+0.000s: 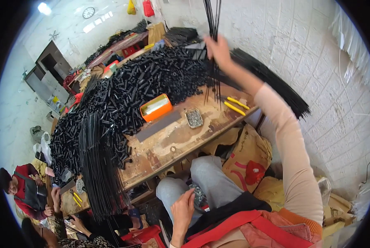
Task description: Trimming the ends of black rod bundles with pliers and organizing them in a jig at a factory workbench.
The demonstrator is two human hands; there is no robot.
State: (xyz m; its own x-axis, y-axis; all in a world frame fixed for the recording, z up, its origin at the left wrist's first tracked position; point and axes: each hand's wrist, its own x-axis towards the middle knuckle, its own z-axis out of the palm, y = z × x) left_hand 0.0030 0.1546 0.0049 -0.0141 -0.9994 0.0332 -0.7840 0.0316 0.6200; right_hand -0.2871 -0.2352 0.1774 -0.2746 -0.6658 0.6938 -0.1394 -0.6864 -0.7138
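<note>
Raised over the far right of the table, my right hand is closed around several thin black rods, which stand nearly upright with their lower ends near the tabletop. My left hand is low, over my lap, its fingers drawn together; anything between them is too small to make out. Between my knees lies a cluster of small shiny pieces. On the wooden table sit a small square dish of tiny metal pieces and yellow-handled pliers, the pliers close below the rods.
A big heap of short black tubes covers much of the table, beside an orange box and a flat dark strip. Bundles of long black rods lie left and right. Co-workers sit at the left.
</note>
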